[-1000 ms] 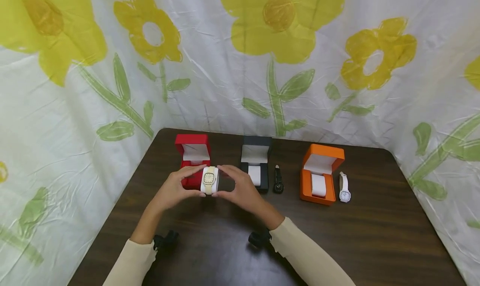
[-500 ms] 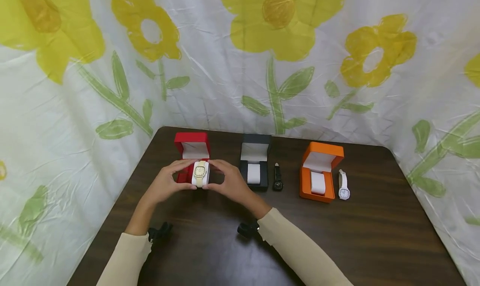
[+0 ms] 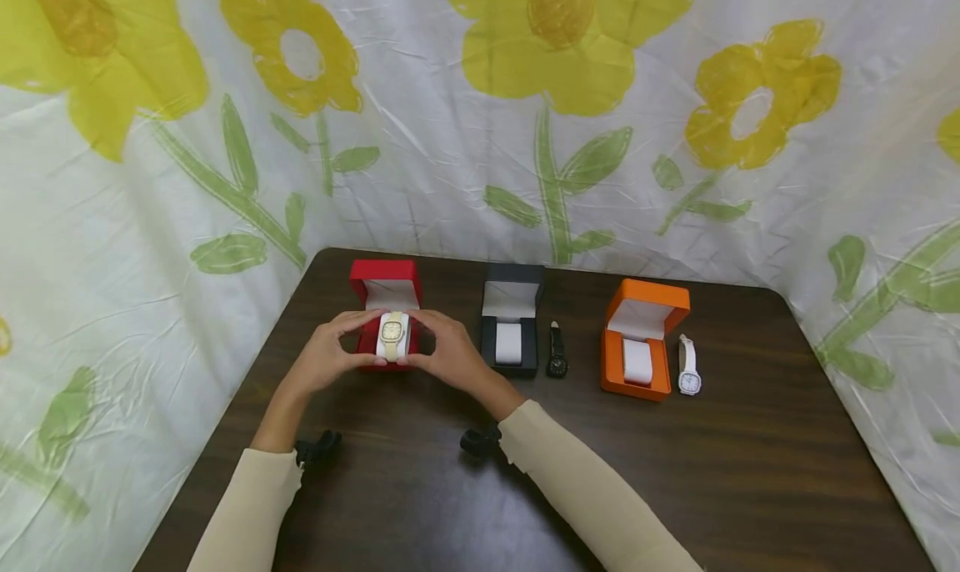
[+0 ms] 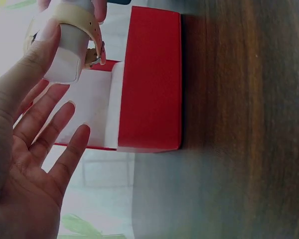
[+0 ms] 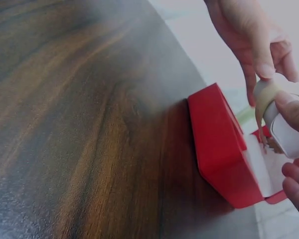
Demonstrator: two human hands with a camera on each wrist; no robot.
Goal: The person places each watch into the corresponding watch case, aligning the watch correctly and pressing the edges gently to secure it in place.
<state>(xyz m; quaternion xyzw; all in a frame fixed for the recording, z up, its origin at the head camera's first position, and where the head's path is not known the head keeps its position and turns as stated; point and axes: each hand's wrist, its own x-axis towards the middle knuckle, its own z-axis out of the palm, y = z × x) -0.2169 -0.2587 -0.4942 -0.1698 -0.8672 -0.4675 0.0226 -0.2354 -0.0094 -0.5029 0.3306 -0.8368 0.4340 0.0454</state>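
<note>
A cream-strapped wristwatch (image 3: pixel 392 330) is wrapped round a white cushion (image 4: pixel 66 63), dial up. My left hand (image 3: pixel 330 351) pinches one end of the cushion between thumb and fingers, and my right hand (image 3: pixel 450 348) pinches the other. In both wrist views the cushion is raised above the open red watch box (image 4: pixel 152 79), and the strap's buckle end (image 4: pixel 95 56) hangs on its underside. The red box's lid (image 3: pixel 384 270) stands up at the back, showing a white lining. From the head view, hands and watch overlap the box's lower half.
On the dark wooden table (image 3: pixel 600 472), an open black watch box (image 3: pixel 528 351) with a white cushion stands right of the hands, beside a black watch (image 3: pixel 557 355). Farther right are an open orange box (image 3: pixel 611 372) and a white watch (image 3: pixel 689 372). A flowered curtain (image 3: pixel 420 180) hangs behind.
Both hands have carried the watch on its cushion leftward and slightly away from me, so it now overlaps the middle of the red box. The other boxes and watches stay put.
</note>
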